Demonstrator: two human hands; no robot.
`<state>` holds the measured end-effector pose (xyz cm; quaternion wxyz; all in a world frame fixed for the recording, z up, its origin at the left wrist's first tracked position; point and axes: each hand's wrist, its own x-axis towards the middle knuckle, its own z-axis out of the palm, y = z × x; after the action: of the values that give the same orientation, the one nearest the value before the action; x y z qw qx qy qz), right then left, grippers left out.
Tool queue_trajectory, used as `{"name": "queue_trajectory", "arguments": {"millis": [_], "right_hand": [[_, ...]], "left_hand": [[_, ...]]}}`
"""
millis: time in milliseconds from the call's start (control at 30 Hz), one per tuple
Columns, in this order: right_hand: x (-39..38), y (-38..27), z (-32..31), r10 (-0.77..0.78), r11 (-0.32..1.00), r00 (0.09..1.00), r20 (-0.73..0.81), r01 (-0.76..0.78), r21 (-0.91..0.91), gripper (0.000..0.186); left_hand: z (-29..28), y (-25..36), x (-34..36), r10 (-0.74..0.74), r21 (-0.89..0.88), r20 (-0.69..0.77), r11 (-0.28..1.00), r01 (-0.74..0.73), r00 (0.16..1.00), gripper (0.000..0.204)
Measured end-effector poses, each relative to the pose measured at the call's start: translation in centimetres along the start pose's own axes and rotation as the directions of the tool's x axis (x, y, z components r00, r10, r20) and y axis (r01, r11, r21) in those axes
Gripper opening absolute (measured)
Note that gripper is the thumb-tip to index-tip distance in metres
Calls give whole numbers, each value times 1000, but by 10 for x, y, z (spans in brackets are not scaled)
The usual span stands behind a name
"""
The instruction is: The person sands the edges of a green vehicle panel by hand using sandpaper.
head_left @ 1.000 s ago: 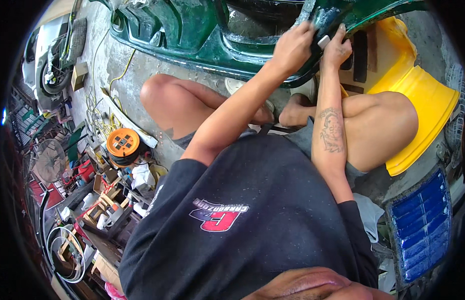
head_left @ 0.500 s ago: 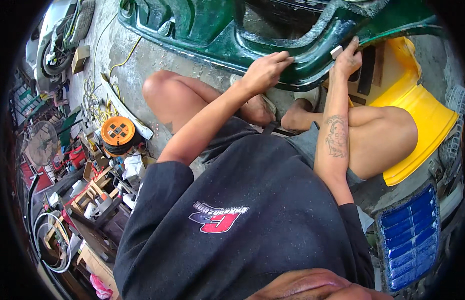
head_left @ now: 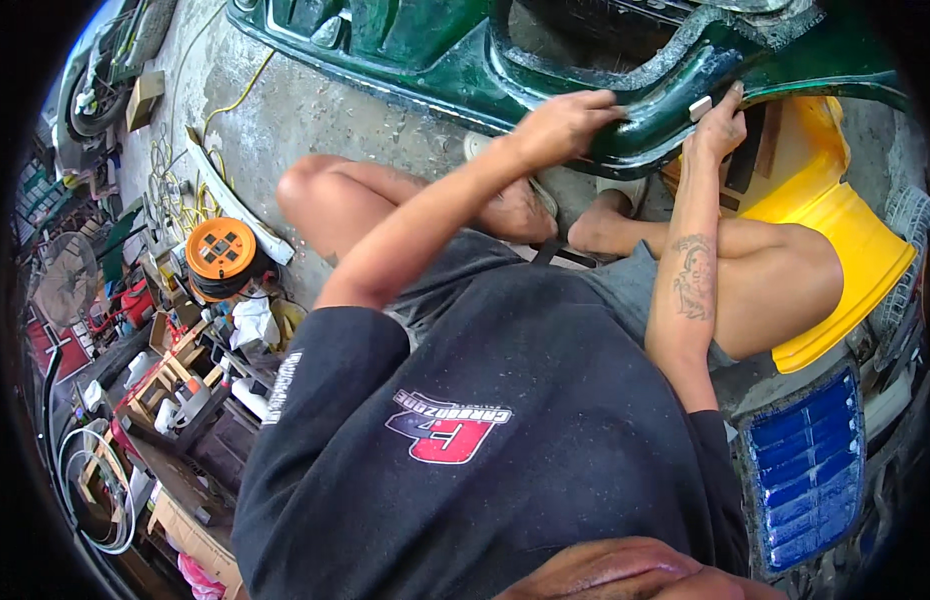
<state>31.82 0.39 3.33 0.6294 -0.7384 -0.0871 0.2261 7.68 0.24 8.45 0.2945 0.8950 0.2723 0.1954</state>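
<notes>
A glossy dark green moulded vehicle panel with a large opening spans the top, its lower rim in front of my legs. My left hand is closed over this rim, fingers curled; whatever is in them is hidden. My right hand grips the panel's edge further right, one finger laid up along its surface. A small white block sits against the panel right beside my right fingers; whether they touch it, I cannot tell.
A yellow moulded panel lies by my right knee, a blue slatted panel nearer. To the left are an orange cable reel, a long white strip, a yellow cable, a fan and cluttered tools.
My left hand has moved slightly right along the green panel's rim. My right hand keeps its place at the edge beside the white block. The whole view has shifted a little.
</notes>
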Motion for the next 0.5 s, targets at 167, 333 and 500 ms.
{"name": "queue_trajectory", "arguments": {"millis": [167,333,500], "right_hand": [[-8,-7,7,26,998,1000,-4,-26,-49,67],[-8,-16,0,72,997,997,23,-72,10,66],[-5,-10,2,158,977,987,35,-161,137,82]], "left_hand": [[-17,-28,-31,14,61,43,998,-16,999,53],[-21,-12,-32,-69,28,64,997,68,996,47],[-48,-19,-57,-473,-455,-78,800,391,877,24]]}}
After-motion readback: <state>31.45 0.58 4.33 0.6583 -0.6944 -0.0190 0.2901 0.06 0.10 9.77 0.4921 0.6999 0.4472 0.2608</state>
